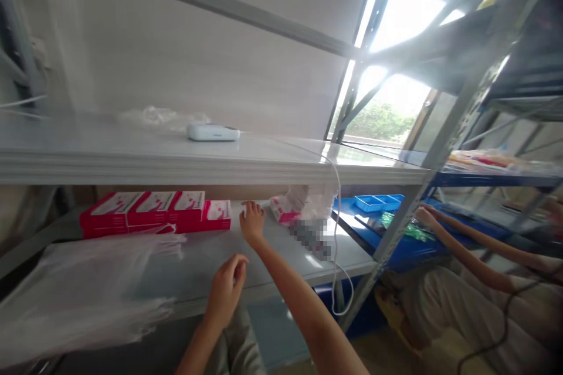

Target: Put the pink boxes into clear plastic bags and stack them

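My right hand (252, 224) reaches over the grey lower shelf (202, 269), its fingers spread and nothing visible in them. It is just right of a small pink-and-white box (217, 214), with a narrow gap between them. Closer to me, at the shelf's front edge, my left hand (226, 287) hovers with loosely curved fingers; I see nothing in it. Left of the small box stand several larger pink-and-white boxes (152, 210) in a row. Beyond my right hand, another pink-and-white box (284, 209) lies against a clear plastic bag (314, 202).
A stack of clear plastic bags (88, 287) hangs over the shelf's front left. Above, the upper shelf (272, 158) carries a white device (213, 132). A white cable (338, 217) dangles at right. Past the metal post (396, 234), a co-worker's hands (426, 217) handle green packets near a blue tray (378, 203).
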Demonstrator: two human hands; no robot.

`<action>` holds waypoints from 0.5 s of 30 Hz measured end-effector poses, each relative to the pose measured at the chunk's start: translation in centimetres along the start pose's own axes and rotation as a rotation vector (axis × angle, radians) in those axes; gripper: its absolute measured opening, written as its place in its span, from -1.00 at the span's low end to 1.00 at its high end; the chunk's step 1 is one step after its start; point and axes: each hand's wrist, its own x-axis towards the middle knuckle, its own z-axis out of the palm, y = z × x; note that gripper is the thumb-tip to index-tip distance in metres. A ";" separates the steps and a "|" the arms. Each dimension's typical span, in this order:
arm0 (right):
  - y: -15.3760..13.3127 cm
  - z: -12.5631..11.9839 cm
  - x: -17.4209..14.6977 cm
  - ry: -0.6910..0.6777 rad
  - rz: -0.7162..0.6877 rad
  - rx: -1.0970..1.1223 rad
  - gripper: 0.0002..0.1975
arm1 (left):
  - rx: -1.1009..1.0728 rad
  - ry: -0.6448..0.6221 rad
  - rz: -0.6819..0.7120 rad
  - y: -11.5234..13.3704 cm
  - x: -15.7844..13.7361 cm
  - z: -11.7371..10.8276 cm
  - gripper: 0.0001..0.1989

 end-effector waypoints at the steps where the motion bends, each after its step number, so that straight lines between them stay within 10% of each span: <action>1: 2.5 -0.2 0.7 0.006 0.069 -0.050 -0.69 | 0.056 -0.068 0.011 -0.8 2.3 0.8 -0.81; 6: 11.4 -1.5 4.6 0.008 0.120 -0.309 -0.67 | 0.233 -0.090 -0.093 -6.2 10.0 4.2 -0.78; 15: 15.6 1.8 10.3 -0.128 0.291 -0.346 -0.64 | 0.312 -0.170 -0.017 -7.9 9.9 5.9 -0.74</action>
